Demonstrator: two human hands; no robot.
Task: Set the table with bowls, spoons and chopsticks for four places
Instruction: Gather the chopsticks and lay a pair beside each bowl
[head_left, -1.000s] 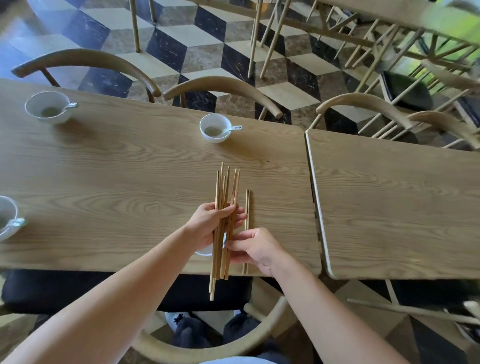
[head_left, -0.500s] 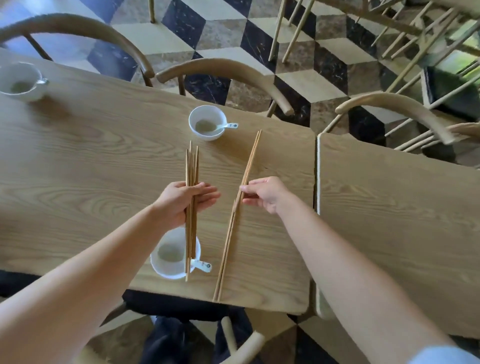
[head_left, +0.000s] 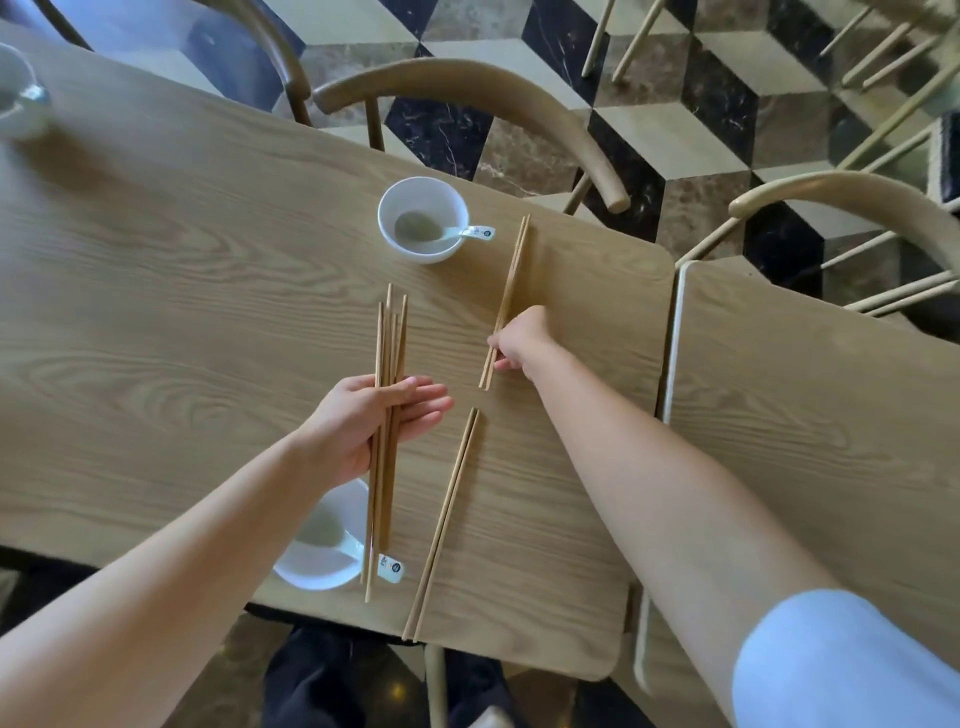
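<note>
As the right hand (head_left: 522, 340) pinched a pair (head_left: 511, 283), the left hand (head_left: 363, 431) held its bundle (head_left: 389, 343) loosely, risking slippage onto the bowl (head_left: 301, 574) beneath.

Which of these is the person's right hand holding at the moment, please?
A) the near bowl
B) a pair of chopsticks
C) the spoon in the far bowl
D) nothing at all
B: the right hand pinches the near end of a pair of chopsticks that runs up to the right of the far bowl, while the left hand holds the bundle of chopsticks.
</note>
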